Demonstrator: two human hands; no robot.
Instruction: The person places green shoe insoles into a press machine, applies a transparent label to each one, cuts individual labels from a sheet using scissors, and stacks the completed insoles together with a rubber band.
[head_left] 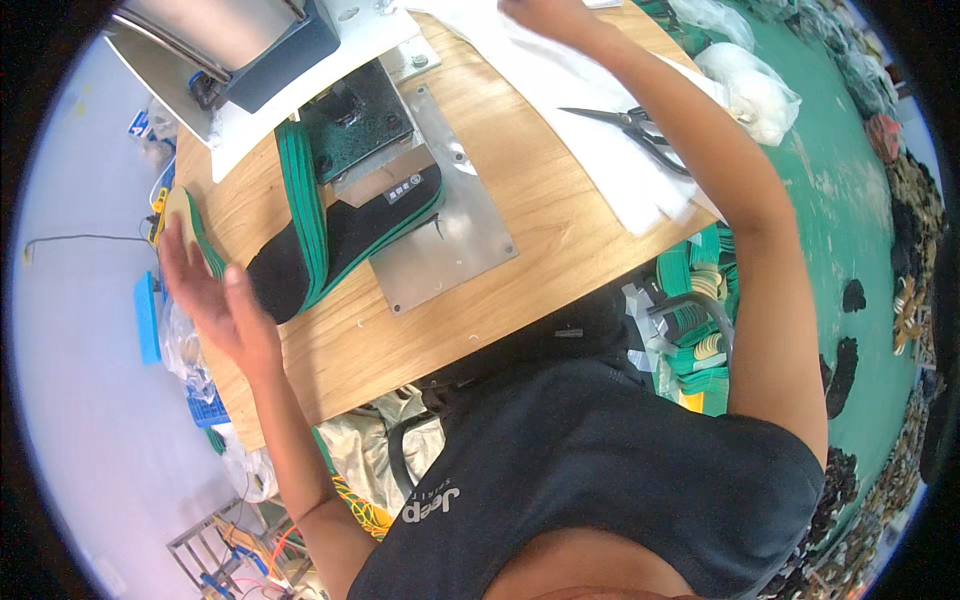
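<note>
My left hand (222,300) is at the table's left side, thumb and fingers apart. Its fingertips overlap a beige-and-green insole (207,245); I cannot tell whether they touch it. Just right of the hand lie several black insoles with green edges (345,240), one showing a small printed label near its end. Other green-edged insoles (298,175) stand on edge against them, by the machine. My right hand (552,16) reaches to the far edge of the view, over white sheets (530,55); its fingers are partly cut off. Black-handled scissors (635,128) lie under my right forearm.
A press-like machine (290,60) with a dark block stands at the far left of the wooden table (400,355). A metal plate (470,230) lies before it. More green insoles (705,370) are piled below the table's right edge. Plastic bags (755,95) sit beyond.
</note>
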